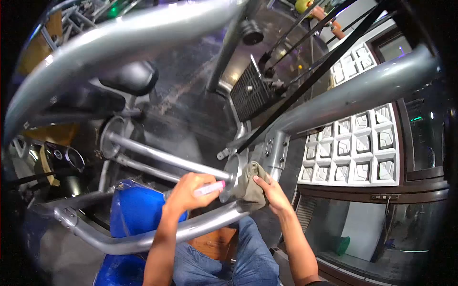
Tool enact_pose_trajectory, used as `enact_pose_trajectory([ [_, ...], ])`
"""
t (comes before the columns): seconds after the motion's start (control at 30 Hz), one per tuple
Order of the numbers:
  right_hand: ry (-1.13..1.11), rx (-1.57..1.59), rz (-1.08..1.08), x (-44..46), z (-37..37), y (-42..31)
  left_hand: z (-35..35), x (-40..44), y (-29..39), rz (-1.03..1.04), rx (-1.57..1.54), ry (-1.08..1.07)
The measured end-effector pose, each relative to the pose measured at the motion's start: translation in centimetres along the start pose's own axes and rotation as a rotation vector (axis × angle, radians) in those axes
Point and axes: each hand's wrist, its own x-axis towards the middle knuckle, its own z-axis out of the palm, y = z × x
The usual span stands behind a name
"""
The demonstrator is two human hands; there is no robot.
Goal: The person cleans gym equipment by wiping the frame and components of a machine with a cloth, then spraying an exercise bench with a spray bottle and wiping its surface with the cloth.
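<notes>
Glossy metal tubing — matt cloth

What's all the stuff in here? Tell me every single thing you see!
cloth: one, olive grey, middle
pink-ended tube: one, whitish and pink, left of the cloth
metal bars: several, silver, all around
padding: at least one piece, blue, lower left
cushion: at least one, black, upper left
ribbed plate: one, black, upper middle
strap: one, black, upper right
gridded panels: two, white, right
the rest: uncounted, mostly dark, unclear
jeans: one pair, blue, bottom
left hand: one, bare, holding the tube
right hand: one, bare, holding the cloth
</notes>
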Motion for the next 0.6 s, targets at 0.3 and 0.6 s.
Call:
enact_pose_trajectory([
  [0.3, -0.151, 0.709, 0.07, -7.2, -2.1, -0.9, -1.7, -2.4, 11.5, 0.035, 0.005, 0.108],
  [0.6, -0.268, 0.861, -0.144, -7.5, -14.9, -5.3, 5.5, 0.7, 20.4, 0.022, 0.153, 0.209],
])
